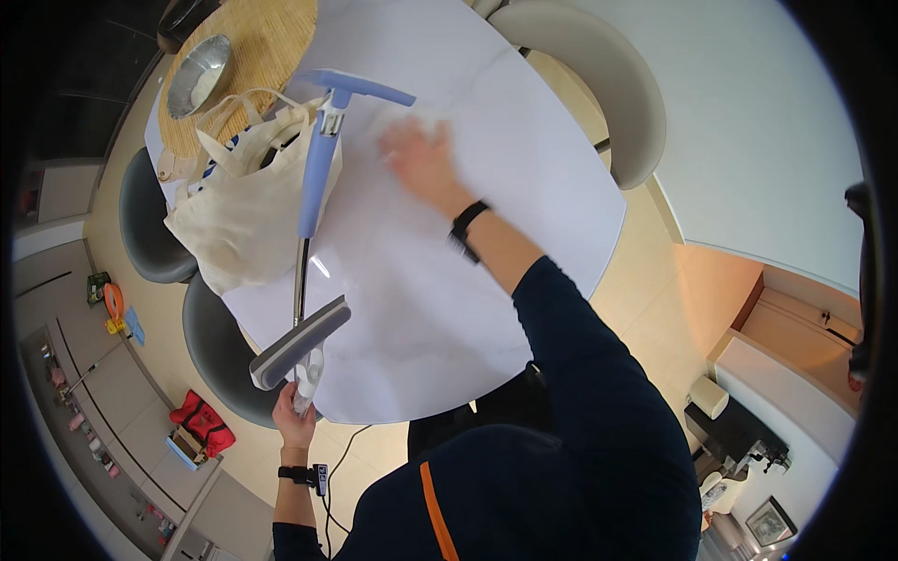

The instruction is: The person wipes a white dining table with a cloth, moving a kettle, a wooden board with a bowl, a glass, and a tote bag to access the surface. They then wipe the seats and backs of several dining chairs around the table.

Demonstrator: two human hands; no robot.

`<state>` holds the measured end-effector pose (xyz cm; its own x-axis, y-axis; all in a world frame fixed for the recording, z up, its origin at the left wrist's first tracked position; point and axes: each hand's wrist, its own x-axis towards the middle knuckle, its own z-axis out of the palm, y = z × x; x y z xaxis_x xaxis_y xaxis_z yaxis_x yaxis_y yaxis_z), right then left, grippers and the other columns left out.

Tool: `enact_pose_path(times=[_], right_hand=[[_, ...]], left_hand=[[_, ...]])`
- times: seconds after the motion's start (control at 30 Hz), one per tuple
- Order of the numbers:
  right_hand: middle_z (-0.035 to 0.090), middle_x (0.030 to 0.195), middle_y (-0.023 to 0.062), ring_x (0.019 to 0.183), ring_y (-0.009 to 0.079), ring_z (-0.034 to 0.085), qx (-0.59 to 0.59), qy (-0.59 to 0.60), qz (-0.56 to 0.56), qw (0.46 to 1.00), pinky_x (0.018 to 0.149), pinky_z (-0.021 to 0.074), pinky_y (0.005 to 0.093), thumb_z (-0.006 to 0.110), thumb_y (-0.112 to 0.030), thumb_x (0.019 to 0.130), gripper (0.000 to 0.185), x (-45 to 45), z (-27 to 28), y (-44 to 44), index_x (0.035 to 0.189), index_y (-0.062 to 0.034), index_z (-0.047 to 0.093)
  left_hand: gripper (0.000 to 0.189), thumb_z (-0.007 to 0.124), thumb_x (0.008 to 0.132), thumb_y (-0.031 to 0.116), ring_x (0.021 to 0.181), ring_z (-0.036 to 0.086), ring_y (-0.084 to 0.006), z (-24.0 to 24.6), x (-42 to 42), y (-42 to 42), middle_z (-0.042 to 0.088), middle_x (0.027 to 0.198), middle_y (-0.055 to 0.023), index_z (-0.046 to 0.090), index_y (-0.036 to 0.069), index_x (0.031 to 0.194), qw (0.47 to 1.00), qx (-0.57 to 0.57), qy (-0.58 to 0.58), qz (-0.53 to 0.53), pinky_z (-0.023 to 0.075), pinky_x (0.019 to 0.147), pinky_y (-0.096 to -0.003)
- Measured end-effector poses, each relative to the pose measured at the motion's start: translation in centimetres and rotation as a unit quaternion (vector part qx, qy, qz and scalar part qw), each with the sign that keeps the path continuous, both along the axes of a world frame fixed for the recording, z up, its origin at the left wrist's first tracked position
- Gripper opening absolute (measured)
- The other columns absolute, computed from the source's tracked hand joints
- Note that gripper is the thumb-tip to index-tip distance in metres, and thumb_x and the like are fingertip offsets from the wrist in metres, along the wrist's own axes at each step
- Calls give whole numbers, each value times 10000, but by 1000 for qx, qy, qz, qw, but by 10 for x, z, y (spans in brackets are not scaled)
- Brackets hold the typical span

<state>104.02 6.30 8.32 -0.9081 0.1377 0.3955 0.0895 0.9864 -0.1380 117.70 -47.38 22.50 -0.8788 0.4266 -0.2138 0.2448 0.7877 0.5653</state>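
My left hand [295, 419] grips a white handle [307, 379] with a long grey squeegee-like head [300, 343], at the table's near left edge. Behind that head runs a thin metal pole [302, 280], topped by a blue grip [320, 172] and a blue T-shaped head [361, 84]. The pole's lower end reaches towards my left hand; whether the fingers hold it too, I cannot tell. My right hand [422, 158], blurred, is over the white table [435, 301], right of the blue head. Its fingers look apart, with nothing seen in them.
A cream canvas bag [238, 224] stands on the table's left side. Beyond it, a metal bowl [200, 77] with white contents sits on a woven mat [273, 42]. Grey chairs [221, 343] line the left; a beige chair [624, 91] stands right. A cable [340, 456] hangs near my left wrist.
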Motion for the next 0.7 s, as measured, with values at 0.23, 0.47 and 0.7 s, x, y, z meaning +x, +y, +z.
enact_pose_path(times=[0.23,0.47,0.7], right_hand=[[697,1226,161,1111,365,671,-215,12,-428,878,938,541,461,510,-154,1013,335,126,37,268,1304,-115,672],[600,1443,131,1366,309,533,-189,-31,112,975,1162,390,479,516,-136,1018,425,108,31,74,1438,-93,570],[545,1495,-12,1457,236,415,-145,-55,174,973,1220,236,579,651,-289,924,459,-37,23,-10,1377,-224,618]], left_hand=[[498,731,735,-2,924,710,-364,-14,8,2,714,1043,-181,601,-1,1217,1000,1,8,0,568,839,-398],[538,752,717,19,929,711,-380,-20,20,11,722,1070,-192,617,-7,1237,1000,17,-3,9,569,851,-419],[544,729,720,33,942,703,-412,-9,21,24,718,1062,-199,618,8,1252,1000,-16,-4,-6,563,859,-448]])
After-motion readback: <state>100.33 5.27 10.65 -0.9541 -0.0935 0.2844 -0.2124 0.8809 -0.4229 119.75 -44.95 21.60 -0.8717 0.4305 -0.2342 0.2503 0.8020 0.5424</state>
